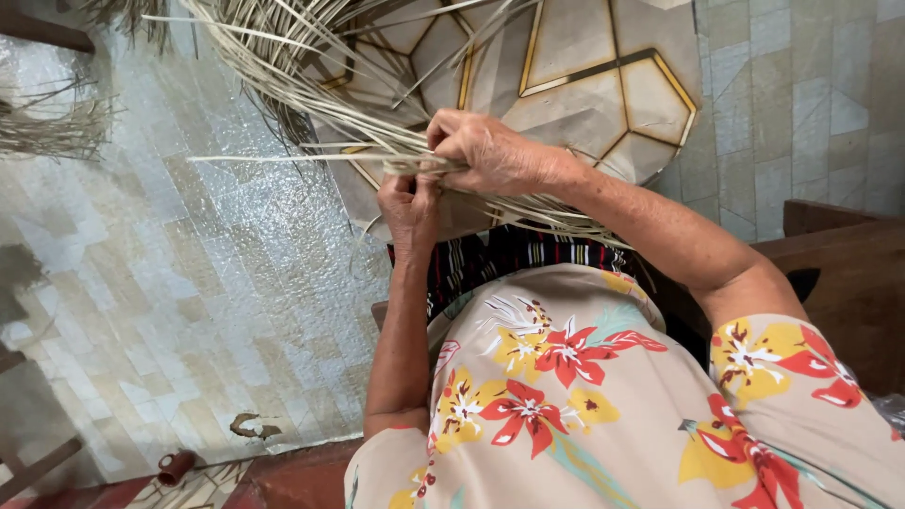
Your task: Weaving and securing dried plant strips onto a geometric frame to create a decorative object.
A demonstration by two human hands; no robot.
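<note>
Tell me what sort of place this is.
Probably a home used for handwork: pale tiled floor, dark wooden seat, and both hands, left hand and right hand, gripping pale straw strips.

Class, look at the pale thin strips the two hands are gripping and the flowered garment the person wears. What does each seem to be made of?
Pale thin strips: probably dried palm leaf or straw, matte, flat and stiff, fanning out from the left hand and right hand.
Flowered garment: seemingly thin woven printed cloth, matte, softly draped.
</note>
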